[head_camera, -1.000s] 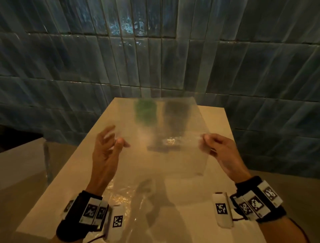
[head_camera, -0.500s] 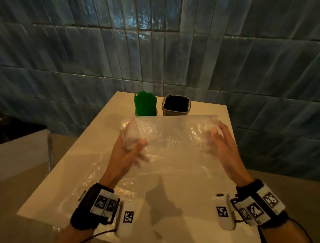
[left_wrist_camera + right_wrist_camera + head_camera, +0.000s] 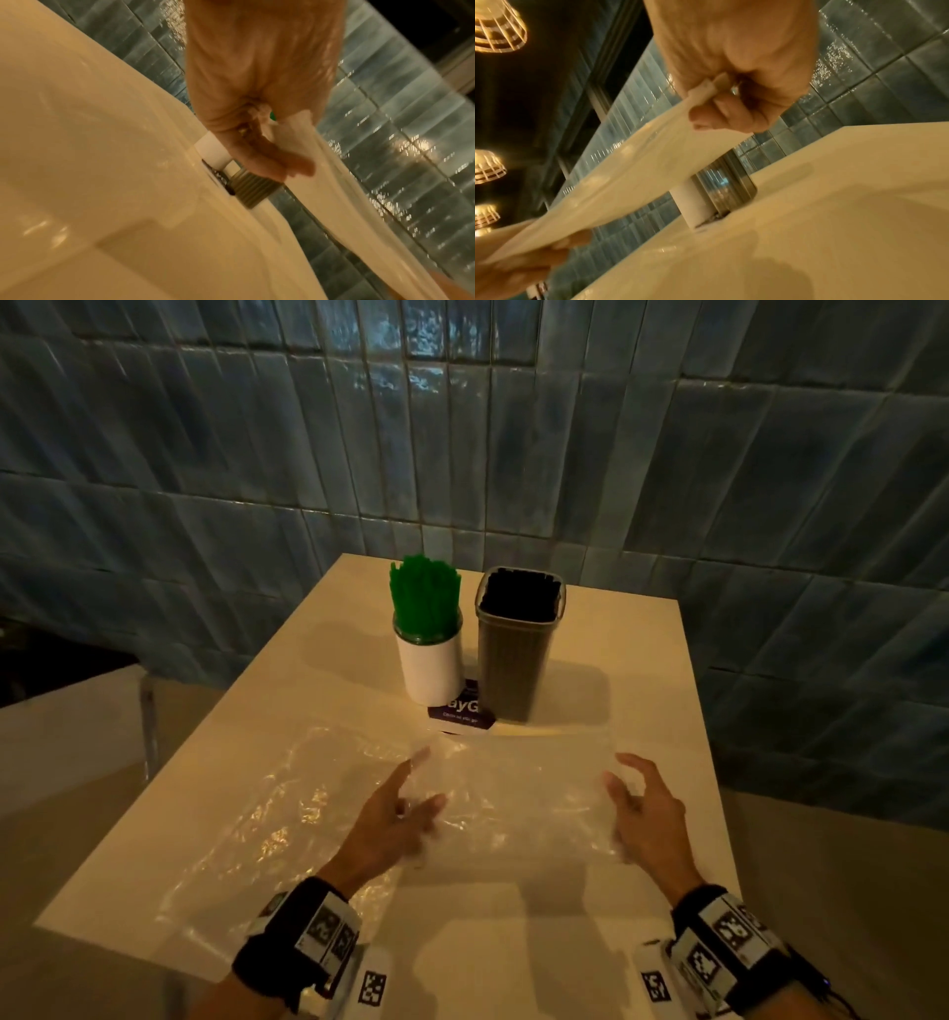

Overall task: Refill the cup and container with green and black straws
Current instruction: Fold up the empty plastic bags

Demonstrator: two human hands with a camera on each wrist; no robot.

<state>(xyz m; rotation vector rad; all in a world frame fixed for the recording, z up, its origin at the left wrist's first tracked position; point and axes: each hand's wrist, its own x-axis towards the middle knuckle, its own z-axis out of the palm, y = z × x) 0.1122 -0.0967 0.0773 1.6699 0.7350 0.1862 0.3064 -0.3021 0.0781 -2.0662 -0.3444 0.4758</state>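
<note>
A white cup (image 3: 430,667) packed with green straws (image 3: 423,590) stands at the table's far middle. Right beside it is a dark ribbed container (image 3: 515,660) full of black straws (image 3: 519,593). Both hands hold an empty clear plastic bag (image 3: 518,796) stretched nearly flat just above the table, in front of the cup and container. My left hand (image 3: 405,806) pinches its left edge, and the left wrist view shows the film (image 3: 347,203) coming out of the curled fingers (image 3: 257,162). My right hand (image 3: 639,801) pinches the right edge between thumb and fingers (image 3: 721,113).
A second crumpled clear bag (image 3: 277,819) lies flat on the left half of the cream table (image 3: 642,670). A purple printed card (image 3: 459,711) sits under the cup and container. A blue tiled wall (image 3: 513,428) closes the far and right sides; the table edge drops off at left.
The bag has come down from in front of my face to just above the table, and both hands have dropped with it. The cup and container now show unobstructed.
</note>
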